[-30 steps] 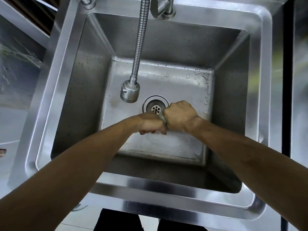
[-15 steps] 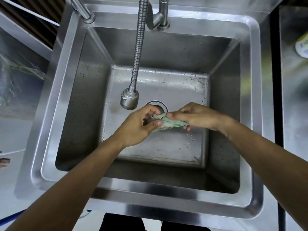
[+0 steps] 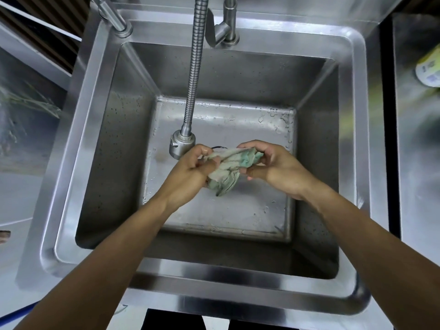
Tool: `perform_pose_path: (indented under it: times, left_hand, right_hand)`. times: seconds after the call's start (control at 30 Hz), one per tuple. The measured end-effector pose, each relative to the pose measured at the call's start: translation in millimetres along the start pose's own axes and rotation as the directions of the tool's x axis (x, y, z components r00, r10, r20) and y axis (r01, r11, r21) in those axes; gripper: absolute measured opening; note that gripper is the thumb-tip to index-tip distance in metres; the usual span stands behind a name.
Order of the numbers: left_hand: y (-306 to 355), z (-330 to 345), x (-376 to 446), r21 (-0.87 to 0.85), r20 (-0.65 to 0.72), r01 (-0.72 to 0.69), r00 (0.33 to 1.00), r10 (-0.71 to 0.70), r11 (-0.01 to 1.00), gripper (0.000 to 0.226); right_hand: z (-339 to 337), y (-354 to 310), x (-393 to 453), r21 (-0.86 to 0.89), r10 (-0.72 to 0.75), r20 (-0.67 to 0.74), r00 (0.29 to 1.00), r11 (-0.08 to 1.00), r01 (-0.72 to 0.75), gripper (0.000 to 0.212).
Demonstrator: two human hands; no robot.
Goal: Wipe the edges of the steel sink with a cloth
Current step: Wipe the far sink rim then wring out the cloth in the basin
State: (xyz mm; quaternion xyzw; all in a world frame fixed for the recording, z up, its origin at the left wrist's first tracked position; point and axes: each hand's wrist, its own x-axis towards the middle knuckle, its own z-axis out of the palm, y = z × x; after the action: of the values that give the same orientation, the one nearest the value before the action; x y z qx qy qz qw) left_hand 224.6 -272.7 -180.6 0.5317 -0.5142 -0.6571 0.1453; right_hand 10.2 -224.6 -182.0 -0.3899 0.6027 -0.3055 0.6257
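Two bare hands meet over the middle of a deep, square stainless-steel sink (image 3: pixel 352 163), both gripping one crumpled, pale green and off-white cloth (image 3: pixel 229 171). The left hand (image 3: pixel 190 173) pinches the cloth's left end, thumb on top and fingers curled beneath. The right hand (image 3: pixel 276 167) closes around the right end, where the fabric bunches into a darker green wad between thumb and fingers. Between the two grips the cloth sags, and a loose corner hangs down towards the basin floor without clearly reaching it. The cloth is held above the drain, well apart from the sink's broad flat rim on every side.

Just beside the left hand's knuckles hangs the round metal spray head (image 3: pixel 182 146) of a ribbed, flexible steel hose (image 3: pixel 195 67), which runs down from the back rim. Water droplets speckle the basin floor and walls. At the far right edge, a blurred yellow-and-white container (image 3: pixel 429 67) lies on the neighbouring steel surface.
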Motion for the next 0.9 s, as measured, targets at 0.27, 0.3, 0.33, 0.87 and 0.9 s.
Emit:
perform_pose_path:
  times: [0.27,0.3,0.33,0.87,0.9]
  left_hand:
    - [7,21,-9,-0.189,-0.067,0.058,0.995,-0.072,0.980,0.040]
    - [8,22,-9,-0.138,-0.022,0.064,0.997,-0.068,0.988,0.052]
    - [7,23,-9,-0.087,0.003,0.056,0.998,-0.056,0.995,0.055]
    - [41,11,6,0.148,0.070,0.002,0.997,-0.012,0.989,0.016]
    - [44,11,6,0.232,0.095,-0.026,0.995,0.004,0.972,0.015]
  right_hand:
    - [-4,-1,2,0.415,0.186,-0.039,0.982,0.897,-0.153,0.018]
    - [-4,-2,2,0.403,0.205,-0.021,0.979,0.898,-0.180,0.015]
    - [-4,-1,1,0.380,0.217,0.006,0.976,0.902,-0.203,0.019]
    - [-17,-24,-11,-0.121,0.023,-0.132,0.991,0.992,-0.039,0.015]
    - [-18,-25,-13,-0.229,0.011,-0.147,0.989,0.972,-0.045,0.018]
